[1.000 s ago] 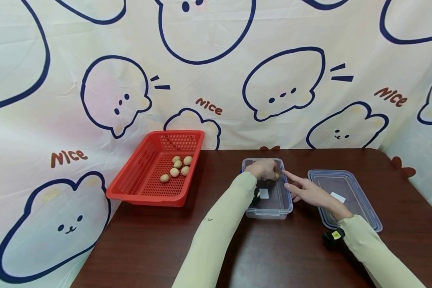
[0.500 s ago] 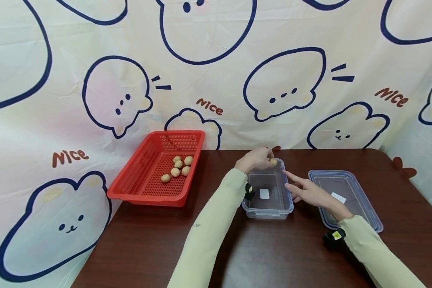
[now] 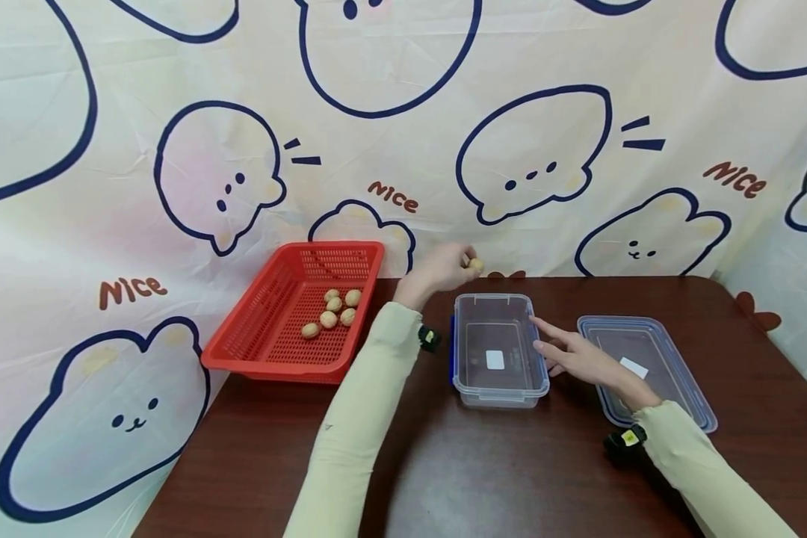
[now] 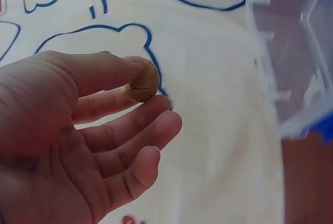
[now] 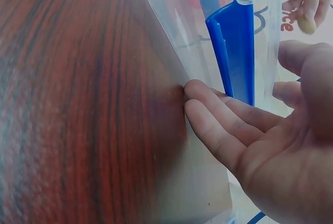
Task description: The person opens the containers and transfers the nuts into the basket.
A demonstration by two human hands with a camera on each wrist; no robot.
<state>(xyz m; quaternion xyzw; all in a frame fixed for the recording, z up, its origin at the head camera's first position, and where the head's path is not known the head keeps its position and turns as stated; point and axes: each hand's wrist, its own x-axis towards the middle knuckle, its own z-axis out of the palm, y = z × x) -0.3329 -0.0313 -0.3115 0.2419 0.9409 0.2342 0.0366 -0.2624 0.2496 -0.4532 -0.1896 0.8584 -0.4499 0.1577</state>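
In the head view my left hand (image 3: 438, 270) is raised above the table's back edge, between the red basket and the clear plastic container (image 3: 491, 329). It pinches a walnut (image 3: 475, 265) between thumb and fingertips. The left wrist view shows that walnut (image 4: 143, 82) at the thumb tip, the lower fingers loosely bent. My right hand (image 3: 578, 359) stays at the container's right side, its extended fingers touching the wall. In the right wrist view, the fingers of my right hand (image 5: 260, 146) lie along that wall, below a blue side latch (image 5: 237, 52).
A red perforated basket (image 3: 215, 357) stands at the left, with several walnuts (image 3: 328, 320) in its right half. A clear rectangular lid (image 3: 666, 388) with a bluish rim lies right of the container, partly under the right forearm. A printed cloth (image 3: 390, 67) hangs behind the table.
My left hand has come up out of the container with the walnut and moved left, past the container's back edge. My right hand has stayed at the container's side.
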